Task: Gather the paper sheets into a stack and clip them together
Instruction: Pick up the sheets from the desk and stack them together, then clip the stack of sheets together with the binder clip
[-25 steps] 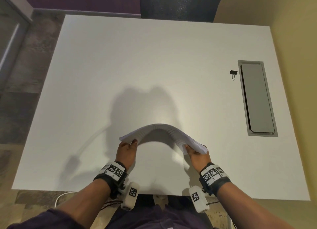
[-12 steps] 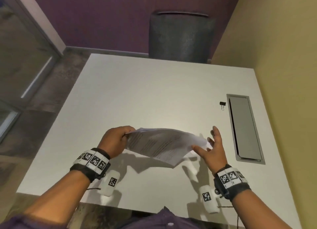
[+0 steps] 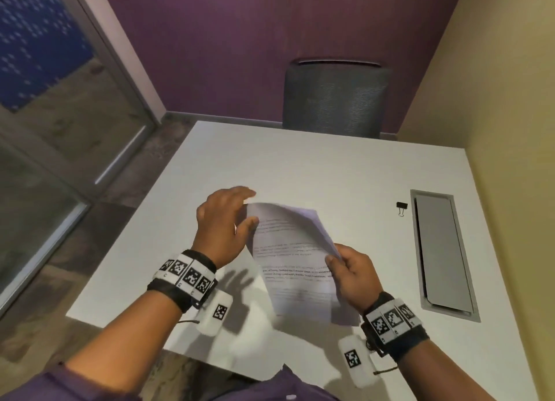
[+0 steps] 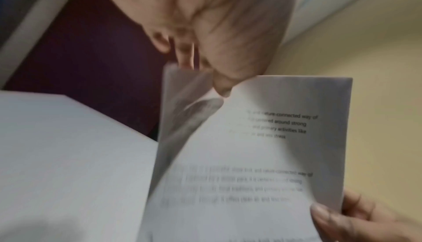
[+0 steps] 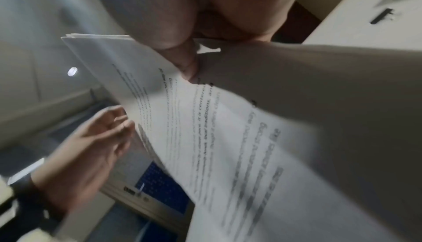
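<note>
The paper stack is lifted above the white table, printed side toward me, its top sheets curling. My left hand holds its top-left corner, thumb in front and fingers behind. My right hand pinches the stack's right edge between thumb and fingers. In the left wrist view the paper stack hangs below my left hand, blurred. In the right wrist view my right hand pinches the fanned paper stack. A black binder clip lies on the table, far right of the stack.
A grey recessed hatch is set into the table's right side, just beyond the clip. A grey mesh chair stands at the far edge. A yellow wall runs along the right and a glass partition along the left.
The stack, bowed on the table between both hands a second ago, is lifted and turned upright. My right hand, spread free half a second ago, now pinches its right edge.
</note>
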Motion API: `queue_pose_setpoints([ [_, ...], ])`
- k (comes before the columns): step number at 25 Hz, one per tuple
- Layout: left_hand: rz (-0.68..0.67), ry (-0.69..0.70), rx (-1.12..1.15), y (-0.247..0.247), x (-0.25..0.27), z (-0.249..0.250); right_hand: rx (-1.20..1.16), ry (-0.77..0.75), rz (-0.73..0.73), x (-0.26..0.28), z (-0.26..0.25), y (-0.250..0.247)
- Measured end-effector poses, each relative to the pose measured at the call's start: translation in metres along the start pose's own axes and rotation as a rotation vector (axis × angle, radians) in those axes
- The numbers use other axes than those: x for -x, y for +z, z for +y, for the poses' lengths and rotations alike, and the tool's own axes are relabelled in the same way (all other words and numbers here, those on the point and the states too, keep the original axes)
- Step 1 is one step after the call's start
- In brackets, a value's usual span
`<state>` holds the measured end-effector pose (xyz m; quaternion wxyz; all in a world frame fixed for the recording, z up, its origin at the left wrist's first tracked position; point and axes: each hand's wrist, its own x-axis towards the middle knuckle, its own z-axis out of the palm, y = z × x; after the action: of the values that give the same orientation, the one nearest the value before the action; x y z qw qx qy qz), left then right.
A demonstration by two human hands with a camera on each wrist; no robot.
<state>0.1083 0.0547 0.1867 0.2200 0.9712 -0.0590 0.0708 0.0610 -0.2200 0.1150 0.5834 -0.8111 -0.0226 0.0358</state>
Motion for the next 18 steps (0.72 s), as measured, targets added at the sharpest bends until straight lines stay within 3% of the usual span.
queue_pose_setpoints([
  [1,0.043,-0.163,0.160,0.008,0.007,-0.001,-0.121,0.094,0.026,-0.001,0.001,-0.002],
  [2,-0.006,-0.344,0.389,0.016,0.014,-0.003,-0.241,0.180,0.035,-0.002,-0.001,-0.003],
  [3,-0.109,-0.500,0.657,0.024,0.020,-0.004,-0.350,0.248,0.035,-0.002,-0.003,-0.004],
  [5,-0.315,-0.670,1.103,0.038,0.029,-0.008,-0.445,0.302,0.032,-0.003,-0.004,-0.003],
  [9,-0.416,-0.576,1.124,0.051,0.027,-0.015,-0.307,0.326,0.055,-0.008,0.001,0.007],
  [14,-0.252,-0.433,0.963,0.067,-0.006,-0.036,-0.195,0.282,0.126,-0.028,0.002,0.032],
  [18,-0.270,-0.450,0.956,0.094,-0.022,-0.059,-0.031,0.370,0.122,-0.045,0.007,0.061],
])
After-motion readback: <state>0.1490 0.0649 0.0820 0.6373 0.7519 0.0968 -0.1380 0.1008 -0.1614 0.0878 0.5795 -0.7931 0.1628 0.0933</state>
